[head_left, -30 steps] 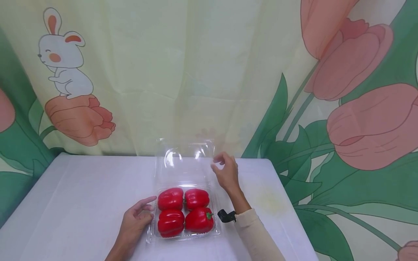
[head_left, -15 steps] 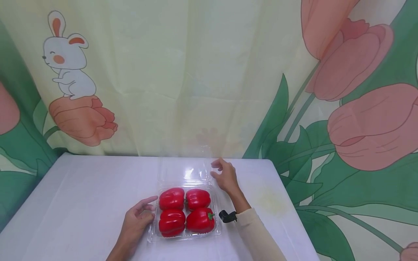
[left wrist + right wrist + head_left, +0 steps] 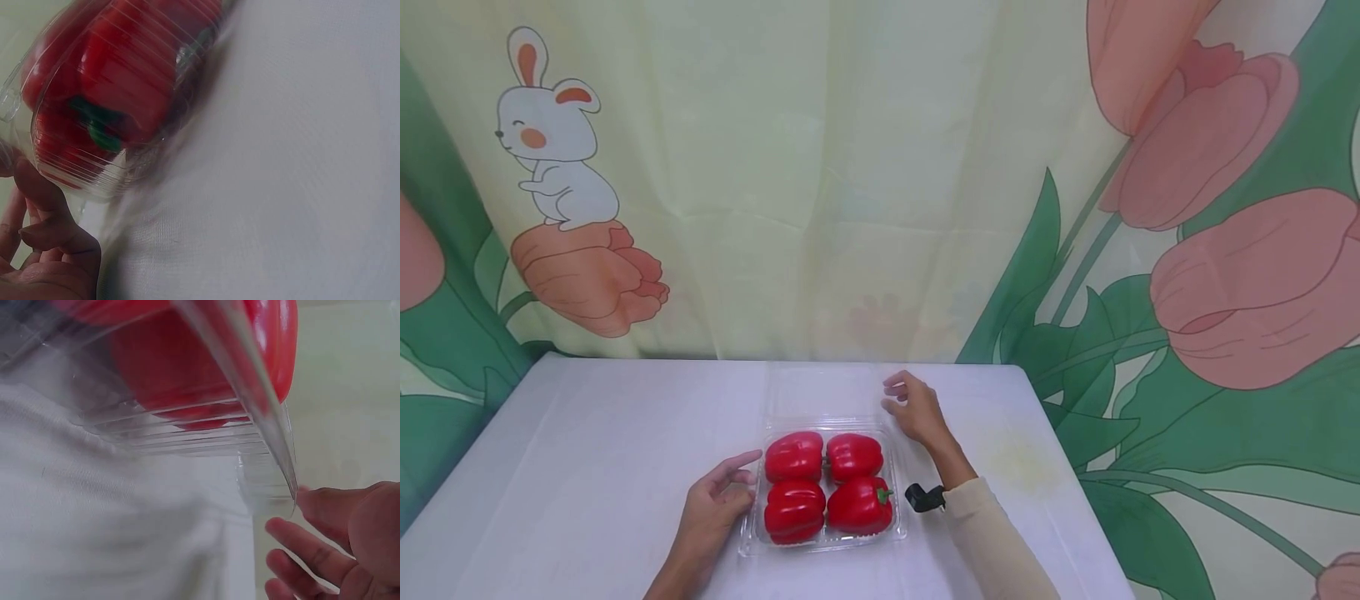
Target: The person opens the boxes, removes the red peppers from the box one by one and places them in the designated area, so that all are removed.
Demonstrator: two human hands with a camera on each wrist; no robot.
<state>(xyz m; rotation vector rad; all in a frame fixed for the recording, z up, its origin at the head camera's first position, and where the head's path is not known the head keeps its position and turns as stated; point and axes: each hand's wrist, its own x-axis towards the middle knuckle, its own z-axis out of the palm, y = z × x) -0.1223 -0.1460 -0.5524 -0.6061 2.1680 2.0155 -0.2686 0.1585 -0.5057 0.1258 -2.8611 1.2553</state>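
Several red bell peppers (image 3: 859, 506) sit two by two in a clear plastic clamshell box (image 3: 823, 547) on the table. Its see-through lid (image 3: 823, 392) lies back on the far side, faint against the white cloth. Beside the left wall is my left hand (image 3: 718, 492), fingers loosely bent; in the left wrist view a fingertip (image 3: 30, 172) meets the box's edge. Near the lid's right edge, my right hand (image 3: 916, 407) has its thumb and fingers bent and apart. From the right wrist, the thumb (image 3: 325, 506) appears at a clear plastic edge; contact is hard to tell.
A white cloth covers the table (image 3: 610, 467). Behind its far edge hangs a curtain (image 3: 895, 167) printed with a rabbit and tulips. A small black device (image 3: 923, 497) is strapped at the right wrist, close to the box's right side.
The lid has swung back and down from a raised tilt to lying low behind the box. My right hand has lowered slightly with it. The left hand and peppers have stayed in place.
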